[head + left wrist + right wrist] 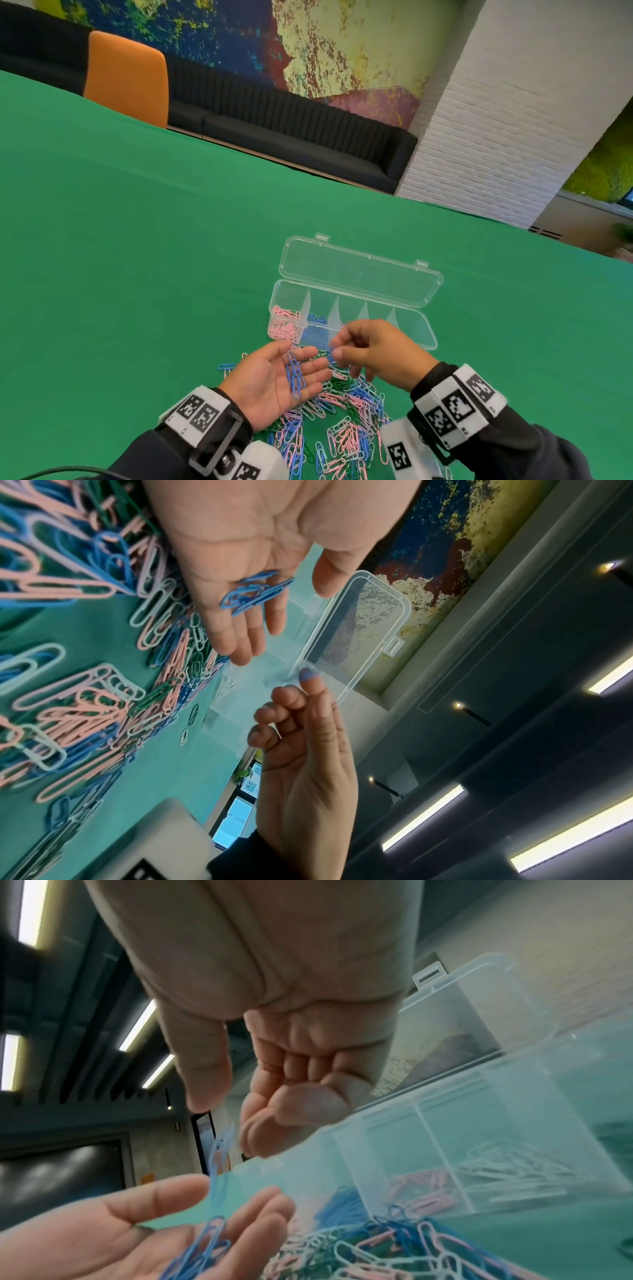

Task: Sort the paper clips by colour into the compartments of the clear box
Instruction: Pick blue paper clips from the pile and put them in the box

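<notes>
My left hand (pixel 284 380) lies palm up and open, with several blue clips (pixel 295 375) on it, also seen as blue clips (pixel 255 592) in the left wrist view. Just right of it my right hand (pixel 370 349) hovers with curled fingers and pinches one blurred blue clip (pixel 219 1156) above the left palm. Under both hands spreads the mixed pile of clips (pixel 342 418) in pink, blue, green and white. Behind them lies the clear box (pixel 411 329), its lid (pixel 359 274) folded back. Pink clips (pixel 284 325) fill the leftmost compartment and blue clips (pixel 317 330) the one beside it.
A green cloth (pixel 137 257) covers the table. White clips (pixel 514 1172) show through the clear box wall beside the pink ones. A few stray clips (pixel 227 367) lie left of the pile. An orange chair (pixel 126 78) and a black sofa (pixel 291 123) stand beyond the far edge.
</notes>
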The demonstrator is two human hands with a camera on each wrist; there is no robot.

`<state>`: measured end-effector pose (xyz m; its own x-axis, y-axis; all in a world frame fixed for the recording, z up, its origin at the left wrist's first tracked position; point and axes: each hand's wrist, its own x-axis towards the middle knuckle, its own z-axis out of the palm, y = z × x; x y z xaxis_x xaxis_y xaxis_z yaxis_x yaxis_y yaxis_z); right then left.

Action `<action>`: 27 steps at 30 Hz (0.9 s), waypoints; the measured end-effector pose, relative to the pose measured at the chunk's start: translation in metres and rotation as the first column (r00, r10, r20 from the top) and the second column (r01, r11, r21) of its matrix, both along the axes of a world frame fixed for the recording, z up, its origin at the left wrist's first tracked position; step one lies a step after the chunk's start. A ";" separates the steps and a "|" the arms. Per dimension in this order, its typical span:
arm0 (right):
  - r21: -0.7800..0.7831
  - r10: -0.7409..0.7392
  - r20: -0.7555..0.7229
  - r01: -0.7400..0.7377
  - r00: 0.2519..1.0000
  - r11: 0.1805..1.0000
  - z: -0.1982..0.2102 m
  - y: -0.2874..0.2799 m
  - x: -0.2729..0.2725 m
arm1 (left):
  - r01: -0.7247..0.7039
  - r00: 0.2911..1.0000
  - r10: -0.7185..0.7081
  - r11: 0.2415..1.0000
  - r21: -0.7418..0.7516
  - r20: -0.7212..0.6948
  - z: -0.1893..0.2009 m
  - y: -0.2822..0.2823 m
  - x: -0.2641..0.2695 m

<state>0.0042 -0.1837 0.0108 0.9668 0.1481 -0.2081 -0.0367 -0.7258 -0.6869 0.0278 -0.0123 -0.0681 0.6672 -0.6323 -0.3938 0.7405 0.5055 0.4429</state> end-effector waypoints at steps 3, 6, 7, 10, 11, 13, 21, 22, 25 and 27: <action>-0.032 -0.039 0.046 0.041 0.998 0.999 0.002 -0.006 0.001 | -0.006 1.000 0.005 1.000 -0.030 -0.028 0.002 0.000 0.000; -0.384 0.034 0.029 -0.021 0.999 0.923 -0.003 -0.018 -0.002 | -0.007 0.999 0.005 0.998 -0.057 -0.037 0.004 0.001 -0.002; -0.474 0.060 0.005 -0.050 0.998 0.879 -0.006 -0.021 -0.004 | -0.005 0.999 0.003 0.998 -0.061 -0.039 0.004 0.001 -0.002; -0.572 0.085 -0.060 -0.104 0.995 0.813 -0.017 -0.026 -0.008 | 0.000 0.999 -0.002 0.997 -0.072 -0.037 0.006 0.001 -0.004; -0.578 0.081 -0.077 -0.111 0.994 0.808 -0.020 -0.027 -0.008 | -0.002 0.999 -0.001 0.997 -0.075 -0.036 0.006 0.000 -0.004; -0.585 0.068 -0.106 -0.117 0.992 0.803 -0.025 -0.026 -0.008 | -0.002 1.000 -0.001 0.997 -0.078 -0.031 0.006 0.000 -0.004; -0.639 0.064 -0.125 -0.130 0.990 0.759 -0.032 -0.019 0.001 | 0.017 1.000 -0.018 0.998 -0.063 -0.016 -0.001 -0.001 0.000; -0.650 0.063 -0.126 -0.130 0.990 0.748 -0.033 -0.018 0.002 | 0.018 1.000 -0.019 0.998 -0.062 -0.014 -0.001 -0.001 0.001; -0.647 0.073 -0.128 -0.139 0.989 0.750 -0.035 -0.018 0.002 | 0.023 1.000 -0.025 0.998 -0.064 -0.016 -0.002 -0.001 0.002; -0.635 0.086 -0.113 -0.139 0.990 0.760 -0.033 -0.019 0.002 | 0.023 1.000 -0.024 0.998 -0.063 -0.012 -0.003 -0.001 0.002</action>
